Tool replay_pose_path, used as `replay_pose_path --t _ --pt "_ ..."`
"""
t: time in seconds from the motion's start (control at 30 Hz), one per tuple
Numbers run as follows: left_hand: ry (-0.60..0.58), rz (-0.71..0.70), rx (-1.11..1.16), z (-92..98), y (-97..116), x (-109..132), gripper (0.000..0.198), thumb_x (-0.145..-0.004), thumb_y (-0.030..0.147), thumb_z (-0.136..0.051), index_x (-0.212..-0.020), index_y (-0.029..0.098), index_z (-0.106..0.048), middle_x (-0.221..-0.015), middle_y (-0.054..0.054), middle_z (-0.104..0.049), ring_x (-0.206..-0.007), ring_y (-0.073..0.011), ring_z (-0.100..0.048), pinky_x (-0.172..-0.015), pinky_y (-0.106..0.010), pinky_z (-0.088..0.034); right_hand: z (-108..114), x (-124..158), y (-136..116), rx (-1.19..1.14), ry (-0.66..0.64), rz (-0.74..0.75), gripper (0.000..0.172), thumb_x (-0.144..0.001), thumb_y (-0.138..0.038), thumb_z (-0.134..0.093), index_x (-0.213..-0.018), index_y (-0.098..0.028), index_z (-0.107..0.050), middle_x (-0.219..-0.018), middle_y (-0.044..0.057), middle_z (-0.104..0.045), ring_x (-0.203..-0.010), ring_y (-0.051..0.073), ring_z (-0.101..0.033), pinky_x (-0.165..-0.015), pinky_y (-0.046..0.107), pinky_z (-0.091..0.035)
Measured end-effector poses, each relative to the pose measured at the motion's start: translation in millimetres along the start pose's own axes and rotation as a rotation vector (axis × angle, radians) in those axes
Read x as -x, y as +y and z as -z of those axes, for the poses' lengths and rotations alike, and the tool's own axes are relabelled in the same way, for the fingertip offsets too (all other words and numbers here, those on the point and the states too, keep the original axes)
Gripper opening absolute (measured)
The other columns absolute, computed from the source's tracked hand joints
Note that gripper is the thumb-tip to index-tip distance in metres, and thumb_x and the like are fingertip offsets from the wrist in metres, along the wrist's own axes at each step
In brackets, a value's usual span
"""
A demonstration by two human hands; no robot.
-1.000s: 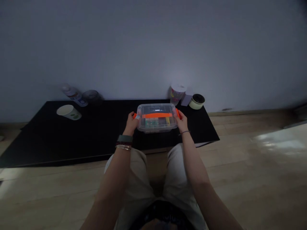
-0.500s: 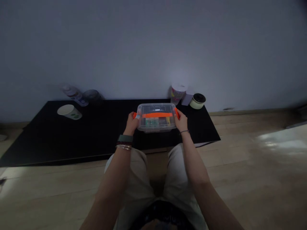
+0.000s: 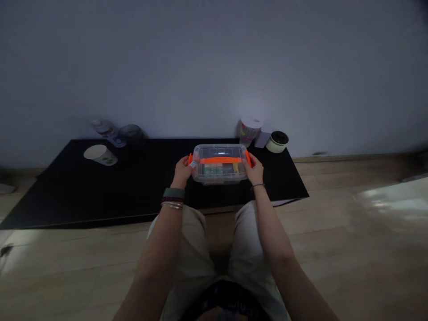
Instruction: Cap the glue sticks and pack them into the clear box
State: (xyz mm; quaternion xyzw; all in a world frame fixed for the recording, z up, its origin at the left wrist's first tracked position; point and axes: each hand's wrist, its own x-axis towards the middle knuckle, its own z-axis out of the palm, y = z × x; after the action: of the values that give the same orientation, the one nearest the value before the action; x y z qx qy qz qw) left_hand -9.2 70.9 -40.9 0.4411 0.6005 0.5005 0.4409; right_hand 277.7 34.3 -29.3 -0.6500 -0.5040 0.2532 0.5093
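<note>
Head view: the box [image 3: 220, 166] seems light, stiff and slick, best held by its ends, where left hand [image 3: 181, 172] and right hand [image 3: 256, 172] fingers [image 3: 253, 160] grip

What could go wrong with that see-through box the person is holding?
The left hand and right hand hold the clear box at its orange side clips; if those popped open, the things inside might spill. The front edge of the black table is close, so a slip might drop it. The patterned cup stands just behind and might get bumped.
</note>
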Motion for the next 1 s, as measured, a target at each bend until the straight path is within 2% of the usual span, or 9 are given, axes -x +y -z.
replay_pose_path --t 0.1,0.2,0.37,0.47,0.6,0.83,1.0 --pt "0.011 0.005 0.067 -3.5 7 4 0.052 -0.077 0.017 -0.073 -0.127 0.01 -0.06 -0.126 -0.017 -0.068 -0.118 -0.0269 -0.065 -0.106 -0.046 -0.05 -1 -1 2 -0.01 0.006 -0.001 0.055 -0.084 -0.044 -0.062 -0.13 -0.015 -0.065 -0.131 0.012 -0.068 -0.122 0.025 -0.064 -0.107 0.042 -0.049" --pt "0.011 -0.007 0.126 -6.8 11 8 0.052 -0.074 0.016 -0.074 -0.124 0.012 -0.06 -0.125 -0.015 -0.069 -0.116 -0.0256 -0.065 -0.107 -0.046 -0.049 -2 -2 5 -0.049 0.023 0.01 0.053 -0.082 -0.043 -0.065 -0.127 -0.015 -0.067 -0.128 0.012 -0.069 -0.12 0.026 -0.065 -0.107 0.042 -0.049" --pt "-0.011 0.058 0.153 -11.3 11 13 0.07 -0.067 0.018 -0.08 -0.131 0.018 -0.051 -0.116 -0.01 -0.067 -0.099 -0.021 -0.068 -0.096 -0.043 -0.055 -5 -3 11 -0.078 0.038 0.028 0.052 -0.082 -0.042 -0.066 -0.126 -0.016 -0.068 -0.126 0.011 -0.071 -0.117 0.026 -0.066 -0.107 0.043 -0.049" --pt "-0.019 0.063 0.153 -13.6 12 16 0.068 -0.071 0.018 -0.076 -0.132 0.019 -0.047 -0.114 -0.008 -0.064 -0.096 -0.0192 -0.066 -0.092 -0.04 -0.055 -5 -3 11 -0.082 0.039 0.028 0.053 -0.082 -0.041 -0.066 -0.127 -0.015 -0.067 -0.125 0.012 -0.071 -0.114 0.025 -0.068 -0.105 0.042 -0.05" --pt "-0.017 0.051 0.14 -15.2 15 18 0.063 -0.075 0.016 -0.071 -0.131 0.018 -0.045 -0.119 -0.01 -0.061 -0.102 -0.0193 -0.064 -0.094 -0.037 -0.053 -5 -3 10 -0.075 0.047 0.006 0.052 -0.082 -0.041 -0.066 -0.127 -0.014 -0.067 -0.124 0.013 -0.071 -0.112 0.026 -0.068 -0.103 0.043 -0.051" --pt "-0.023 0.033 0.056 -15.8 16 18 0.064 -0.077 0.016 -0.068 -0.137 0.018 -0.043 -0.127 -0.013 -0.058 -0.115 -0.0238 -0.061 -0.102 -0.041 -0.05 -5 -3 8 -0.044 0.042 0.02 0.048 -0.084 -0.038 -0.063 -0.127 -0.016 -0.067 -0.126 0.012 -0.071 -0.116 0.025 -0.067 -0.105 0.042 -0.05" --pt "-0.028 -0.04 -0.032 -17.1 13 17 0.065 -0.079 0.016 -0.064 -0.141 0.019 -0.044 -0.136 -0.013 -0.056 -0.127 -0.0266 -0.056 -0.114 -0.046 -0.041 -2 -3 3 0.012 0.021 0.022 0.048 -0.084 -0.036 -0.062 -0.128 -0.016 -0.066 -0.127 0.011 -0.07 -0.117 0.024 -0.066 -0.106 0.041 -0.049"
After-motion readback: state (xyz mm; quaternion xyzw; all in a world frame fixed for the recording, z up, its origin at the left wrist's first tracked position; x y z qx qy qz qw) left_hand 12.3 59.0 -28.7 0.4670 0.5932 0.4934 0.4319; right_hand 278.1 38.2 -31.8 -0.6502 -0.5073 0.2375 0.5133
